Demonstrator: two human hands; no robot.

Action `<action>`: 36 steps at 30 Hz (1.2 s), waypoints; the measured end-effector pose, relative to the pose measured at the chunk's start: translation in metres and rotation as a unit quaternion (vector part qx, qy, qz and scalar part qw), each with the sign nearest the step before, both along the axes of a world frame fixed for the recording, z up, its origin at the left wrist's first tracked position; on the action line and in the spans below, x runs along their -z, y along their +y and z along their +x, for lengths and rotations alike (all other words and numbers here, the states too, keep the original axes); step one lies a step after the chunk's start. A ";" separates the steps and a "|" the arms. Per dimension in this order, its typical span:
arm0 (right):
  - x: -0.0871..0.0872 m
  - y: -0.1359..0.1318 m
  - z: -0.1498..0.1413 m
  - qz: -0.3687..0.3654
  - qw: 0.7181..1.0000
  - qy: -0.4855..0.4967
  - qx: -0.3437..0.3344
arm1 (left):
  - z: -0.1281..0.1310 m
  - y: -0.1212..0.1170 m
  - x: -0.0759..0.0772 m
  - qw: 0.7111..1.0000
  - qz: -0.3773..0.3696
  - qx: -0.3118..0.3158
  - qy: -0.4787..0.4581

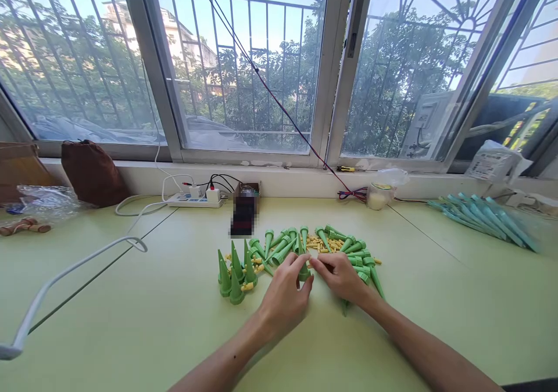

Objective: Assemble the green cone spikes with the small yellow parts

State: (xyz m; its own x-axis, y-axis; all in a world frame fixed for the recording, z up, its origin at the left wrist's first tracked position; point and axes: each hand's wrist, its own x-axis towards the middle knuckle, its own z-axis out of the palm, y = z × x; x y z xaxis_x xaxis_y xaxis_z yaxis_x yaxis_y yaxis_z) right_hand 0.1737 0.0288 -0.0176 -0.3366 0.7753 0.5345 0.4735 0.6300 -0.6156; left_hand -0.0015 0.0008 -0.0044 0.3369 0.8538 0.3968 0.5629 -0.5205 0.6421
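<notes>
My left hand (285,290) is closed around a green plastic spike (304,273), held point up with its wide collar at the bottom. Close beside it, my right hand (342,279) pinches with thumb and forefinger at the spike's side; whatever those fingertips grip is too small to make out. Left of my hands, several green spikes (236,290) stand point up in a group, with small yellow fittings (247,287) at their sides. Beyond my hands lie more green spikes (284,249) in an arc around a pile of loose yellow fittings (326,244).
A white bent rod (78,264) reaches over the table (131,334) from the left. Along the back are a power strip (195,200), a small box (249,190), a clear jar (378,196) and a brown pouch (93,174). Blue-green bagged strips (486,218) lie at right.
</notes>
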 end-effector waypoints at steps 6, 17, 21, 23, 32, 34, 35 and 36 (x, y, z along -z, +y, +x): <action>0.002 0.002 0.000 -0.012 1.000 -0.001 -0.004 | 0.000 0.000 0.000 1.000 -0.006 0.009 -0.009; -0.005 -0.006 -0.002 -0.025 0.999 0.019 -0.015 | -0.002 0.003 0.002 1.000 0.007 0.004 -0.016; -0.006 -0.007 -0.002 -0.015 1.000 0.012 -0.023 | -0.001 0.002 0.002 1.000 0.007 0.003 -0.007; -0.005 -0.006 -0.002 -0.021 0.999 0.010 -0.022 | -0.001 0.002 0.003 1.000 0.005 0.000 -0.004; 0.000 0.000 0.000 -0.029 1.000 -0.011 0.001 | -0.001 0.002 0.004 1.000 0.012 0.005 -0.004; -0.002 -0.002 0.000 -0.033 0.999 -0.008 -0.002 | -0.001 0.003 0.004 1.000 0.015 0.004 -0.006; -0.003 -0.003 -0.001 -0.036 0.999 -0.004 -0.005 | -0.001 0.003 0.003 1.000 0.016 0.002 -0.009; -0.004 -0.005 -0.001 -0.038 0.999 0.002 -0.009 | -0.001 0.003 0.003 1.000 0.017 -0.002 -0.011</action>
